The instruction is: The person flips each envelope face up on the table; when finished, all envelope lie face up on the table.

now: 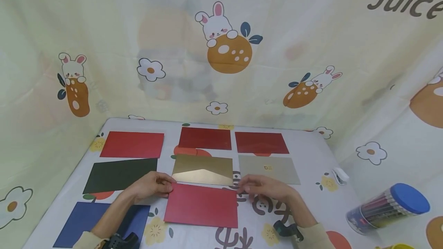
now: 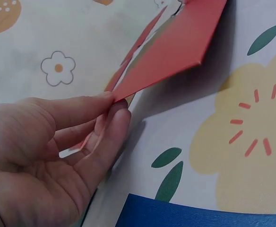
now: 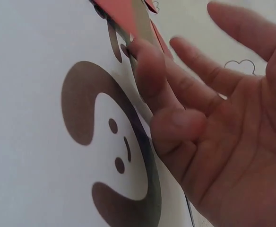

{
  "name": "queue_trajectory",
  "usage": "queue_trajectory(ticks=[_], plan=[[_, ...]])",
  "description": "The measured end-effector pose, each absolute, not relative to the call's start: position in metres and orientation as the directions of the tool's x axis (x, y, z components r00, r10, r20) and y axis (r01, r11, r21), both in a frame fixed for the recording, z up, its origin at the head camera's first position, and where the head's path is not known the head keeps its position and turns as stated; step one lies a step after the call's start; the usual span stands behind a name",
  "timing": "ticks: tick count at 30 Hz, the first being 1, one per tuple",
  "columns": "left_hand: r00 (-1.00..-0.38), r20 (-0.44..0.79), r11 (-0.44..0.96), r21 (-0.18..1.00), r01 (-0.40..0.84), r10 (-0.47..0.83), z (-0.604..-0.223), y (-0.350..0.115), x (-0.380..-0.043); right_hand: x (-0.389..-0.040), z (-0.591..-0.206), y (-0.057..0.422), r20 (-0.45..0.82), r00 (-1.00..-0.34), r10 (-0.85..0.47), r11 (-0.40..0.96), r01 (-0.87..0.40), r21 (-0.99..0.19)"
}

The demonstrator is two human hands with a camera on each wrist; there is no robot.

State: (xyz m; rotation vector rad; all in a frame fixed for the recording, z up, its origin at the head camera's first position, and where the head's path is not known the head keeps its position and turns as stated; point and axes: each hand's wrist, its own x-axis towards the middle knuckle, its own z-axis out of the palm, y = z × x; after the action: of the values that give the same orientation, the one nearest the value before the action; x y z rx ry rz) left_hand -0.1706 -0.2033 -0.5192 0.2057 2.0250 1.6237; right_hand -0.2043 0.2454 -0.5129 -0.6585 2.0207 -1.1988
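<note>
A pinkish-red card is raised off the tabletop in the middle of the head view. My left hand pinches its upper left corner between thumb and fingers; in the left wrist view, the tilted red card casts a shadow on the cloth. Beside its upper right corner is my right hand, fingers loosely bent. In the right wrist view, fingertips of the right hand come close to the card's edge; whether they touch cannot be told. A gold card lies just behind the red one.
Around lie a silver-grey card, a dark green card, a blue card and three red cards along the back, one being the left red card. A blue-lidded jar of pens and a small white object are at right.
</note>
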Motion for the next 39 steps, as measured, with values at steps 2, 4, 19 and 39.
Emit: queue_trajectory(ticks=[2, 4, 19, 39], plan=[[-0.852, -0.299, 0.269, 0.943, -0.196, 0.43, -0.52, -0.203, -0.171, -0.204, -0.513, 0.244, -0.298, -0.656, -0.693, 0.463, -0.089, -0.882], [-0.856, -0.291, 0.27, 0.945, -0.186, 0.427, -0.521, -0.203, -0.171, -0.204, -0.515, 0.243, -0.302, -0.673, -0.675, 0.48, -0.089, -0.873], [-0.842, -0.275, 0.229, 0.956, -0.185, 0.464, -0.52, -0.208, -0.171, -0.201, -0.518, 0.231, -0.287, -0.676, -0.679, 0.464, -0.092, -0.881], [-0.831, -0.269, 0.196, 0.961, -0.197, 0.486, -0.518, -0.215, -0.172, -0.201, -0.512, 0.232, -0.297, -0.594, -0.748, 0.327, 0.059, -0.943]])
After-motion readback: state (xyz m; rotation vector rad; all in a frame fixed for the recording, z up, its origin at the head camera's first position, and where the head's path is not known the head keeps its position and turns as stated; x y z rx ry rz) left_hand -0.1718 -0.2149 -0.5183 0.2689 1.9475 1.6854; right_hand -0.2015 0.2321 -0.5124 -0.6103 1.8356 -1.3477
